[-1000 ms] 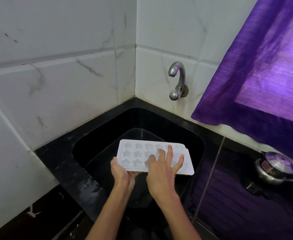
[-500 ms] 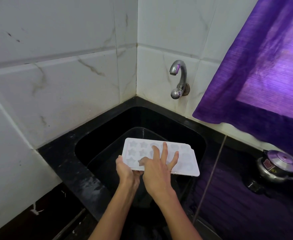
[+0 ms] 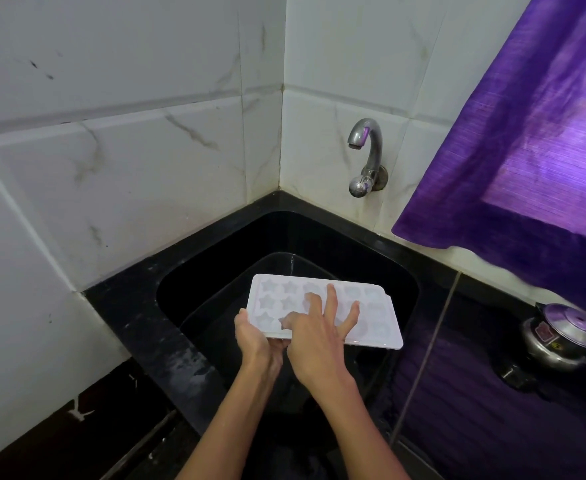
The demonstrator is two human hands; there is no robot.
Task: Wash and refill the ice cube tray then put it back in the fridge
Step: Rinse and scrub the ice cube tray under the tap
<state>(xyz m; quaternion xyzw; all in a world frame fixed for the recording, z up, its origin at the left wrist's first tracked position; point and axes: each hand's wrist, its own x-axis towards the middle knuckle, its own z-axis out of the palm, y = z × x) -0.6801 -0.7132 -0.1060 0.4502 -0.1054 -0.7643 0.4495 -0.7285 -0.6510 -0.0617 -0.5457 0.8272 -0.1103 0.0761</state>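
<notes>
A white ice cube tray [image 3: 371, 311] with star-shaped moulds is held level over the black sink [image 3: 187, 271]. My left hand [image 3: 255, 336] grips its near left edge, thumb on top and fingers underneath. My right hand [image 3: 319, 336] lies on top of the tray with fingers spread, fingertips touching the moulds in the middle. A black tub [image 3: 236, 289] sits inside the sink below the tray. The metal tap [image 3: 366, 155] sticks out of the tiled wall above the sink, and no water runs from it.
White marble-look tiles line both walls of the corner. A purple curtain [image 3: 527, 150] hangs at the right. A steel pressure cooker [image 3: 568, 336] stands on the dark counter at the right. The black counter rim [image 3: 129, 320] around the sink looks wet.
The tray's right end has dipped slightly. My right hand's fingers have slid over the moulds. My left hand keeps its hold on the near edge.
</notes>
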